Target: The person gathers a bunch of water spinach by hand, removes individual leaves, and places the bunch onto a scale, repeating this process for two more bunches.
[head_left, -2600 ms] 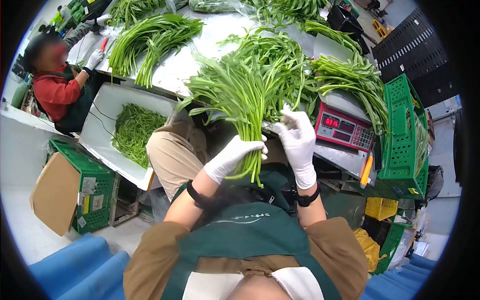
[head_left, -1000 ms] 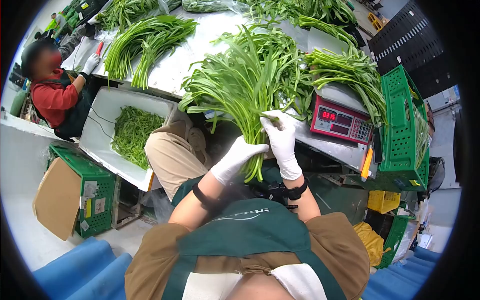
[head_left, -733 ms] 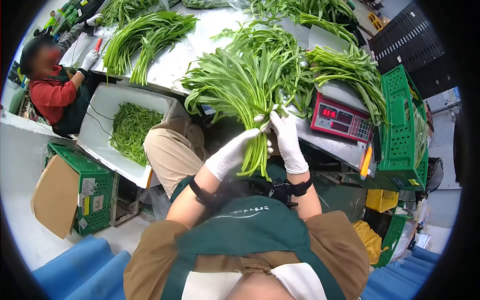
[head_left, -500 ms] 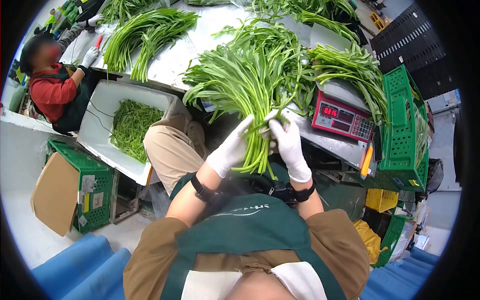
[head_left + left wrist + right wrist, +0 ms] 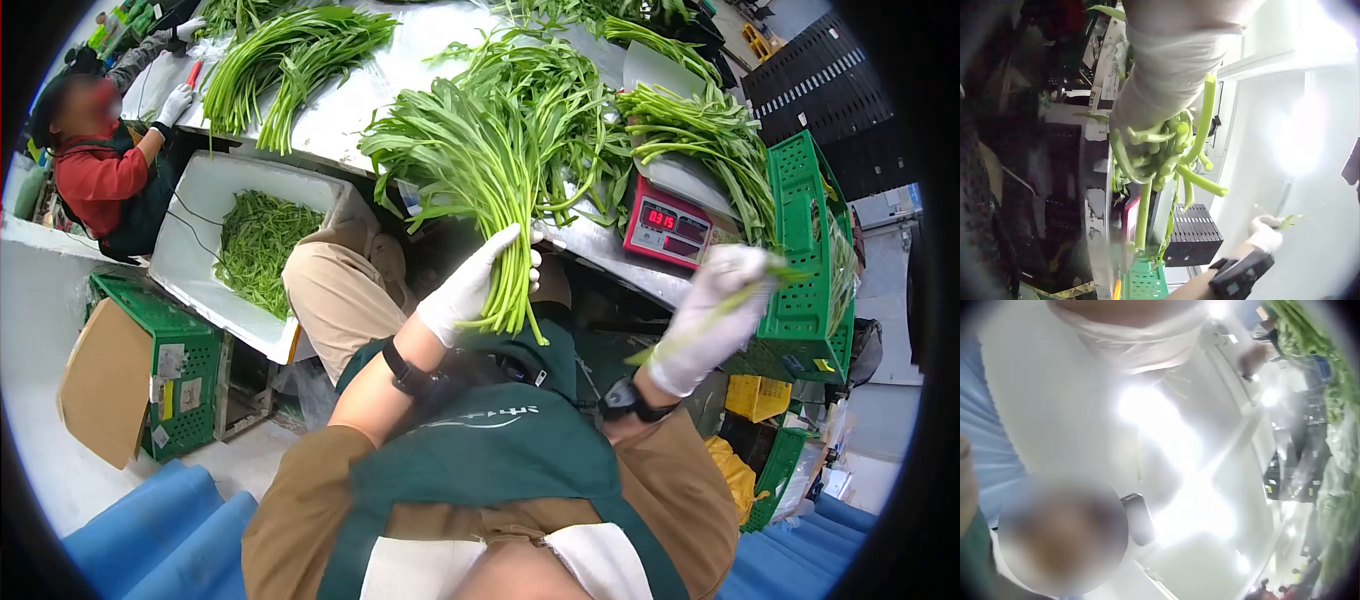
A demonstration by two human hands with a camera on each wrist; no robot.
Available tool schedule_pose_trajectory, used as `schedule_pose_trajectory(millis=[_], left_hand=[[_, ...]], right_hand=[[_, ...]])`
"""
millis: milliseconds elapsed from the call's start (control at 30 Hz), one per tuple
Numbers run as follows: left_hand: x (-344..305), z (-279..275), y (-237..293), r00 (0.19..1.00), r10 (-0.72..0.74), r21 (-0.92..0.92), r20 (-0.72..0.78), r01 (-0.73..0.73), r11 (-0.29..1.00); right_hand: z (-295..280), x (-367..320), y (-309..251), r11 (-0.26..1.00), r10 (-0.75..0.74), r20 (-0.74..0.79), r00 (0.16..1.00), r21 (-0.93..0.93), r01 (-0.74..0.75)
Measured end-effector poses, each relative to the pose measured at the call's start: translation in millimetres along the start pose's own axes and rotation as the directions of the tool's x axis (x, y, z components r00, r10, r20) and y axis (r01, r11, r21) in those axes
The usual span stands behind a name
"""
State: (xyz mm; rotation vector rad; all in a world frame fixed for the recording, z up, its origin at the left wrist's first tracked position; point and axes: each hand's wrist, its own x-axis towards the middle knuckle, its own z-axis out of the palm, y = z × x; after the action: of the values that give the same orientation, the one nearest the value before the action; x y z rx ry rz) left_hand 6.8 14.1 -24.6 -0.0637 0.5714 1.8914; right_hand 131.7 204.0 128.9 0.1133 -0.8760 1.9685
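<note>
My gloved left hand (image 5: 472, 288) grips a bunch of water spinach (image 5: 515, 265) round its stems, leaves fanned toward the table. In the left wrist view the cut stem ends (image 5: 1204, 182) stick out past the glove. Off to the right, blurred by motion, my gloved right hand (image 5: 715, 318) pinches a loose green strand (image 5: 735, 300), apart from the bunch. The left wrist view also catches that right hand (image 5: 1265, 236) raised with green bits at its fingers. In the right wrist view only the glove's cuff (image 5: 1141, 350) shows; the fingers are hidden.
Loose water spinach (image 5: 575, 110) heaps on the table behind the bunch. A red scale (image 5: 668, 228) reading 0.315 carries more stems. A green crate (image 5: 790, 185) stands at right, a white box (image 5: 185, 245) of greens at left. Another person (image 5: 100, 180) sits at far left.
My right hand was at the stems beside the left hand; it has swung away to the right with a strand. The left hand keeps its grip on the bunch.
</note>
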Motion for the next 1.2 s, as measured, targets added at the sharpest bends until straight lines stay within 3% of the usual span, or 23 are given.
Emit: schedule_pose_trajectory(millis=[33,100,133,167,200,233,267,333,367,400,433,467,567,633,733,800,933,1033,1067,1200], left_hand=[[-1.8,2.0,-0.5,1.000,0.006,-0.008,0.019,-0.005,1.000],[0.7,7.9,0.5,0.999,0.040,0.058,0.015,-0.040,0.998],[-0.5,10.4,-2.4,0.998,0.067,0.124,-0.016,-0.064,0.990],[-1.4,12.1,-3.5,0.994,0.097,0.191,-0.047,-0.086,0.978],[0.2,4.3,-3.6,0.993,0.119,0.255,0.010,-0.118,0.960],[1.9,-3.4,-3.6,0.988,0.141,0.314,0.066,-0.155,0.937],[-0.5,-3.5,-1.9,0.985,0.162,0.312,0.059,-0.172,0.934],[-1.9,-2.1,2.5,0.974,0.219,0.299,0.053,-0.225,0.927],[-4.2,-2.0,1.1,0.968,0.249,0.283,0.043,-0.251,0.926],[-7.6,-2.3,-2.2,0.961,0.274,0.265,0.028,-0.271,0.925],[-9.4,-1.9,-4.3,0.955,0.297,0.246,0.014,-0.292,0.924],[-23.4,13.4,7.9,0.976,0.219,0.292,0.018,-0.215,0.932],[-7.2,-0.3,1.1,0.979,0.197,0.323,0.060,-0.206,0.924],[-6.3,-5.5,-1.3,0.991,0.101,0.204,0.087,-0.117,0.972],[-5.1,-10.7,1.6,0.994,0.013,0.065,0.108,-0.020,0.998],[-6.5,-17.1,1.9,0.992,-0.034,-0.054,0.125,0.041,0.998],[-18.8,-12.2,8.3,0.980,-0.129,-0.164,0.154,0.154,0.974],[-15.9,-9.0,5.8,0.988,-0.114,-0.135,0.105,0.128,0.982],[-14.4,-8.3,5.7,0.988,-0.114,-0.113,0.108,0.126,0.986],[-10.9,-6.0,3.0,0.998,-0.057,-0.011,0.030,0.058,0.998]], right_hand=[[1.2,19.4,-8.3,0.975,-0.126,-0.002,0.992,0.184,0.124],[25.0,29.5,7.0,0.942,-0.221,0.111,0.969,0.282,0.183],[36.4,18.4,30.2,0.988,-0.138,0.195,0.971,0.096,0.121],[42.7,-6.9,62.8,0.931,0.182,0.340,0.923,-0.361,-0.050],[37.8,-25.3,93.5,0.689,0.552,0.502,0.666,-0.725,-0.025],[31.8,-41.5,121.6,0.609,0.692,0.596,0.407,-0.785,0.116],[93.8,-32.8,115.2,0.600,0.693,0.682,0.235,-0.725,0.337],[119.4,-23.9,111.9,0.612,0.640,0.737,0.218,-0.660,0.435],[100.2,-24.2,113.1,0.646,0.581,0.716,0.388,-0.695,0.316],[69.7,-23.9,124.6,0.640,0.501,0.694,0.518,-0.700,0.318],[52.9,-23.0,121.4,0.567,0.460,0.673,0.580,-0.725,0.391],[27.8,-26.1,120.1,0.390,0.538,0.626,0.564,-0.778,0.492],[-21.3,-37.0,112.1,0.244,0.434,0.669,0.603,-0.732,0.636],[-26.6,-38.8,108.2,0.194,0.310,0.663,0.681,-0.745,0.638],[-36.0,-38.4,109.6,0.218,0.310,0.602,0.736,-0.799,0.561],[-36.2,-35.0,110.8,0.239,0.348,0.548,0.761,-0.836,0.493],[-39.7,-23.8,110.8,0.228,0.416,0.569,0.709,-0.820,0.525],[-28.9,-21.7,104.9,0.199,0.410,0.537,0.737,-0.842,0.502],[-29.6,-19.5,102.2,0.128,0.450,0.563,0.694,-0.809,0.574],[-26.0,-14.7,113.5,0.256,0.513,0.588,0.625,-0.800,0.543]])
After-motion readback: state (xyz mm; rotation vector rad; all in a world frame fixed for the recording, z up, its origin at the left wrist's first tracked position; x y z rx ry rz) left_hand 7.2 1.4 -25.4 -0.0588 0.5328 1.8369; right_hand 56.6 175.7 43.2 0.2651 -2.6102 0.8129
